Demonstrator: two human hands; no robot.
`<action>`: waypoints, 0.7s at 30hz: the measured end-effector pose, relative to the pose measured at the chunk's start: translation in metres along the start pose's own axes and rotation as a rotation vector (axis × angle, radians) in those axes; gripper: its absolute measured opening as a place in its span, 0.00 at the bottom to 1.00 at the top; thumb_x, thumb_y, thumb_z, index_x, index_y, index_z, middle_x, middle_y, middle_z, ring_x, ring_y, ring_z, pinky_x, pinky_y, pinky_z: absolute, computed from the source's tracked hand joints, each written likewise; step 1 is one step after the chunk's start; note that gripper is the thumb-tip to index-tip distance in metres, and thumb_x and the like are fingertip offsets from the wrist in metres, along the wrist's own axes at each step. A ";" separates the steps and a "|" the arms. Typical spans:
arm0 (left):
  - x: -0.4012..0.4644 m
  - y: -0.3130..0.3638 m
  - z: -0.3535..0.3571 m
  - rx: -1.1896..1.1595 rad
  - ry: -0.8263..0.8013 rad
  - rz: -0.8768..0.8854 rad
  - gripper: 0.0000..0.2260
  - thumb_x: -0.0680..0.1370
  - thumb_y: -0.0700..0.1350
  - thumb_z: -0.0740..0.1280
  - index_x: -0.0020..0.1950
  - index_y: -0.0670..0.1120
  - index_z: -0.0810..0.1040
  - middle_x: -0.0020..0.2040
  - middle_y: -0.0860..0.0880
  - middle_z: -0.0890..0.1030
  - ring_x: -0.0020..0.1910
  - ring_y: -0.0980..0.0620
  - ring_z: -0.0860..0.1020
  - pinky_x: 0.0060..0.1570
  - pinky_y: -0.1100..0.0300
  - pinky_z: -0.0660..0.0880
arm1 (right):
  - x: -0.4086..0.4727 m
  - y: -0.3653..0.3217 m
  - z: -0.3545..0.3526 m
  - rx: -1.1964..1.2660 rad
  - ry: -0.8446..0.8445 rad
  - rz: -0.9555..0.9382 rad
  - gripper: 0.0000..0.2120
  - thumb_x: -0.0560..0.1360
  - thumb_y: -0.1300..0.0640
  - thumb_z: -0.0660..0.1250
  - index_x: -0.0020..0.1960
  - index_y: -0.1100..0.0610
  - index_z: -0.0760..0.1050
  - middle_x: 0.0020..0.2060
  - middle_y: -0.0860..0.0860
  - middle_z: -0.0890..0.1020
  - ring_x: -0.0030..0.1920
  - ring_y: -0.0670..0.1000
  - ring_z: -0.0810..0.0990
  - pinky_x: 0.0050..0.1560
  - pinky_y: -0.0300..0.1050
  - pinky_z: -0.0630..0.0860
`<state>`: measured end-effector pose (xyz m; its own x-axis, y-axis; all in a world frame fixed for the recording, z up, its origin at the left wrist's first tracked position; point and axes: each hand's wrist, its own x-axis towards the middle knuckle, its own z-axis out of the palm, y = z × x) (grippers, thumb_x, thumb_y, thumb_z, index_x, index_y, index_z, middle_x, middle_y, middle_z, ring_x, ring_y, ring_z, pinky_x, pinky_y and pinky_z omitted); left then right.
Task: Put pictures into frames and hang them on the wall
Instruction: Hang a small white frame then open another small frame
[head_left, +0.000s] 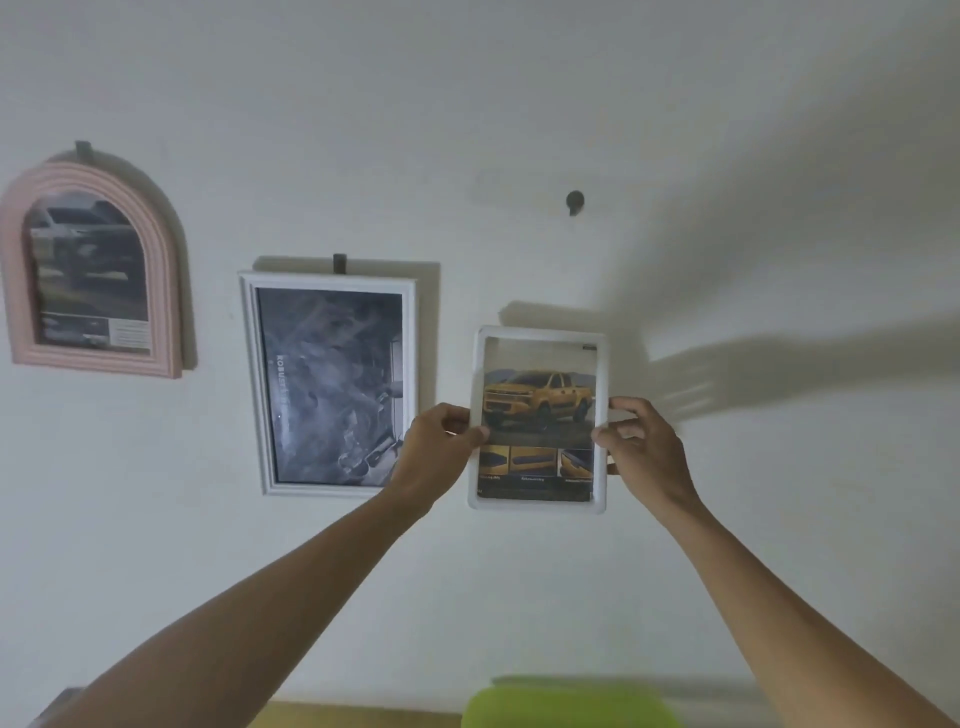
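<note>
A small white frame (538, 418) with a picture of a yellow pickup truck is held upright in front of the white wall. My left hand (437, 448) grips its left edge, and my right hand (642, 446) grips its right edge. Above the frame, a dark wall hook (574, 201) sticks out bare. A white rectangular frame (328, 383) with a dark picture hangs to the left on its own hook (340, 261). Further left hangs a pink arched frame (93, 270) with a car picture.
A lime-green object (569, 705) sits at the bottom edge below the held frame, beside a yellowish wooden surface (358, 716). My arms cast broad shadows on the wall at the right.
</note>
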<state>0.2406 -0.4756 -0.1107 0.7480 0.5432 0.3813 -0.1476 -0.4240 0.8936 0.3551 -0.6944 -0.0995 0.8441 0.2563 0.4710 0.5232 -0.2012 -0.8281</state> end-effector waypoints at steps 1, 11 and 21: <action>-0.010 -0.016 -0.001 0.006 -0.008 -0.044 0.10 0.77 0.50 0.70 0.55 0.48 0.78 0.45 0.51 0.82 0.44 0.52 0.81 0.47 0.56 0.80 | -0.011 0.010 0.006 -0.002 -0.039 0.034 0.16 0.75 0.57 0.71 0.61 0.47 0.75 0.47 0.49 0.82 0.47 0.48 0.83 0.40 0.43 0.82; -0.108 -0.148 -0.038 0.079 -0.079 -0.450 0.08 0.75 0.49 0.71 0.51 0.47 0.79 0.40 0.49 0.84 0.42 0.45 0.84 0.51 0.42 0.80 | -0.116 0.096 0.087 0.003 -0.375 0.343 0.18 0.72 0.58 0.71 0.60 0.49 0.75 0.47 0.53 0.83 0.47 0.52 0.84 0.37 0.43 0.83; -0.174 -0.212 -0.115 0.122 -0.116 -0.584 0.07 0.73 0.45 0.73 0.48 0.45 0.79 0.44 0.46 0.84 0.45 0.44 0.83 0.50 0.45 0.81 | -0.193 0.130 0.182 -0.057 -0.548 0.498 0.17 0.72 0.58 0.69 0.59 0.50 0.73 0.46 0.53 0.82 0.44 0.51 0.84 0.44 0.54 0.84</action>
<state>0.0669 -0.3968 -0.3394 0.7495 0.6317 -0.1980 0.3784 -0.1633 0.9111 0.2391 -0.5978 -0.3532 0.8113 0.5536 -0.1879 0.1111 -0.4617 -0.8801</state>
